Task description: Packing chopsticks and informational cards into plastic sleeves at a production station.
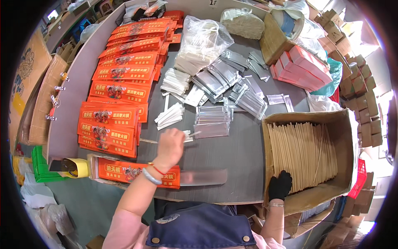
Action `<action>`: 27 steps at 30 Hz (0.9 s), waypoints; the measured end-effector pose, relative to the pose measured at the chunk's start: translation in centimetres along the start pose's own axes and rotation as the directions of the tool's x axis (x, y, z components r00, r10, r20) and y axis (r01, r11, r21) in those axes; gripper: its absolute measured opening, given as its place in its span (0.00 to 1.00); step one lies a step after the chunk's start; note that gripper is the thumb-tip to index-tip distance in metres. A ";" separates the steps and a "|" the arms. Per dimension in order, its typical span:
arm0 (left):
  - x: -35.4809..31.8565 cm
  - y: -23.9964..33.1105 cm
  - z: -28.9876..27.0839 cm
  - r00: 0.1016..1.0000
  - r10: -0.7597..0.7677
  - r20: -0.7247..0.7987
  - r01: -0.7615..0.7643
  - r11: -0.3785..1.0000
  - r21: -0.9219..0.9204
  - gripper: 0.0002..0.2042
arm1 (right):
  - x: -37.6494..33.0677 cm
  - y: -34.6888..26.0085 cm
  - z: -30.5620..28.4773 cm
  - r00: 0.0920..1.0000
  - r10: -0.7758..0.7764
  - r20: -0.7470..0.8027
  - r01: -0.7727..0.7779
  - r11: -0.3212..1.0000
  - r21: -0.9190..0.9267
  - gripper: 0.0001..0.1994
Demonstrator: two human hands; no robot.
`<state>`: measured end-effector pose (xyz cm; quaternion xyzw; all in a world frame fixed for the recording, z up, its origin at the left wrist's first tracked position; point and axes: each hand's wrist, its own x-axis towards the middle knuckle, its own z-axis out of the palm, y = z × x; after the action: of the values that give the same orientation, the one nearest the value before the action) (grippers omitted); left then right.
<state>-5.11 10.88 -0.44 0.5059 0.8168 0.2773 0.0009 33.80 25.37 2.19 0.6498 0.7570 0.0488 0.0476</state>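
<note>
My bare left hand (170, 146), with a bracelet and red cord at the wrist, reaches over the table with fingers pinched together. A slim white packet (189, 136) shows at its fingertips. Below that forearm, a red printed sleeve (120, 169) lies in a low holder, and a flat clear strip (207, 177) extends rightward from it. My right hand (280, 185), in a black glove, is inside the near left corner of a cardboard box (351, 141). Its fingers curl onto the ends of wooden chopsticks (302, 153), which lie side by side in the box.
Stacked red printed sleeves (114, 93) line the left side. White packets (170, 116) and clear-wrapped flat packs (211, 121) lie mid-table. Behind them stand a filled plastic bag (203, 41) and pink-red packs (302, 68). A yellow roll (76, 167) sits at the near left edge.
</note>
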 end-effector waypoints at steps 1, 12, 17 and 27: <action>0.4 1.2 0.6 0.996 0.083 -0.014 -0.084 0.994 -0.068 0.03 | -0.1 -0.1 0.6 0.999 -0.019 -0.039 0.019 1.000 0.013 0.12; 3.6 3.0 4.0 0.979 0.203 -0.009 -0.203 0.978 -0.039 0.16 | -0.6 0.4 1.1 0.998 -0.045 -0.043 0.052 0.984 0.168 0.08; 3.8 2.8 4.6 0.970 0.242 -0.032 -0.244 0.968 -0.065 0.15 | -0.2 -0.3 1.3 0.998 -0.041 -0.040 0.043 0.998 0.039 0.05; 3.1 3.5 2.8 0.967 0.112 0.230 -0.064 0.977 -0.204 0.07 | -0.2 -0.7 1.0 0.995 -0.082 0.054 0.083 0.996 -0.015 0.05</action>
<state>-2.96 15.90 -0.30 0.5691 0.7562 0.2925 0.1369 33.27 25.06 1.08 0.6186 0.7813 0.0357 0.0753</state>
